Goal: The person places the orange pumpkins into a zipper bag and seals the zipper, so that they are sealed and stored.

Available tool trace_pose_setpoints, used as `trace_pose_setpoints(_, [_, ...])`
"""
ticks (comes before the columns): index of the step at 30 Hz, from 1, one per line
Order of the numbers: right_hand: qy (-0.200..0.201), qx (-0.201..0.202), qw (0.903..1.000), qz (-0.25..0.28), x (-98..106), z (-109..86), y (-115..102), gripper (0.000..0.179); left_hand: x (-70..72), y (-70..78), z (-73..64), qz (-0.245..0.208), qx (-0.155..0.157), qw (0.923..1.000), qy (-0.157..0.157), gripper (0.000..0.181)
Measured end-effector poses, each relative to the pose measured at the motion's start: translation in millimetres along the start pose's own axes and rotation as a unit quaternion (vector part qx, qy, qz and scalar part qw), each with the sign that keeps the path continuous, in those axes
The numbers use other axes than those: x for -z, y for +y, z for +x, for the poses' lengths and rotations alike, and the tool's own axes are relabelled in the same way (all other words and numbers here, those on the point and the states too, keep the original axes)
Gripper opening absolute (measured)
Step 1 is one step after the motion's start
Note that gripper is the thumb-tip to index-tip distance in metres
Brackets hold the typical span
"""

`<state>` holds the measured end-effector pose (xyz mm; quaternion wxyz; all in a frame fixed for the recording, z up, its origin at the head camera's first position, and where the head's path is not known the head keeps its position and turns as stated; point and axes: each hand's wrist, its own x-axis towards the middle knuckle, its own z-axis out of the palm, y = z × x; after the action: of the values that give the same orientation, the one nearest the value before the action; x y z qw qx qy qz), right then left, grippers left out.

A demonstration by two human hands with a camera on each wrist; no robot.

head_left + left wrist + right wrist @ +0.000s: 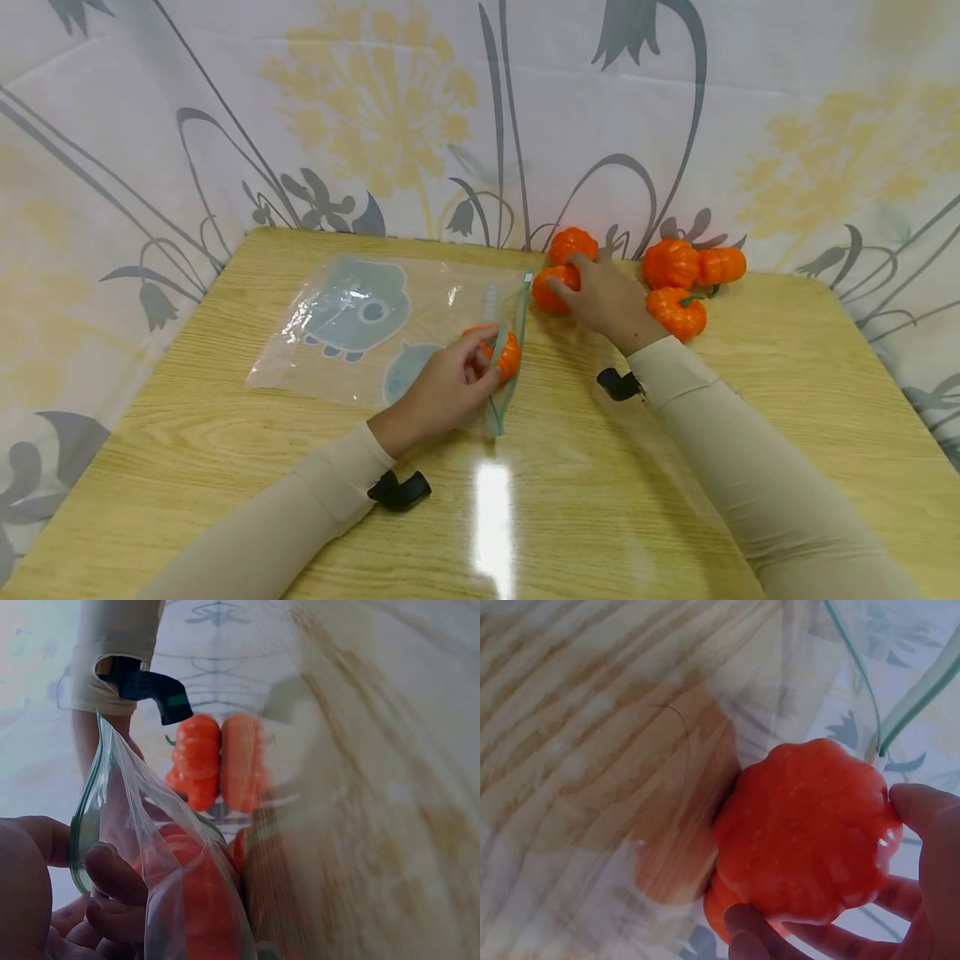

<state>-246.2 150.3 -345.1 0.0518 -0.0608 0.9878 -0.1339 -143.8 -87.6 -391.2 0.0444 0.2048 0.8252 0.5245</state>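
A clear zip bag [442, 287] with pale blue cartoon prints lies flat, its green-edged mouth facing right. My left hand [442, 379] pinches the bag's rim between thumb and fingers, holding the mouth apart. Just inside that mouth sits one small orange toy pumpkin [510, 358], also seen through the plastic in the left wrist view. Right of the mouth, my right hand [609, 302] grips a second ribbed pumpkin [810, 832], thumb on one side and fingers on the other. Behind it another pumpkin [572, 243] stands near the wall.
Beyond my right wrist are three more pumpkins: one by the wall [670, 264], one on its side [722, 265] and one with a green stem [677, 313]. A flower-patterned cloth [555, 108] hangs behind the glossy wooden table [585, 500].
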Motion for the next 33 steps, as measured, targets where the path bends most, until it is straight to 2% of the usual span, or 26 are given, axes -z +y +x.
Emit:
trace_pose_setpoints(9, [-0.011,0.027,0.9972,0.069,-11,-5.6,4,0.064,-0.1,-1.1,-0.3,0.008,0.004,0.9999,-0.008,0.055])
trace_pose_setpoints(16, [-0.011,0.033,0.9954,0.089,-15,-17.0,5,0.062,-0.9,-2.6,0.5,0.004,0.001,1.0000,-0.005,0.055])
trace_pose_setpoints(20, [0.003,0.041,0.9929,0.111,-17,-25.3,6,0.062,-0.8,-1.8,0.7,0.004,0.000,1.0000,-0.003,0.055])
trace_pose_setpoints(28, [0.055,0.065,0.9858,0.144,-21,-44.2,2,0.068,0.1,0.3,0.8,0.007,0.001,1.0000,-0.006,0.055])
trace_pose_setpoints(33, [0.070,0.077,0.9797,0.171,-25,-51.9,0,0.071,-0.1,0.6,0.8,-0.001,0.008,0.9999,-0.008,0.055])
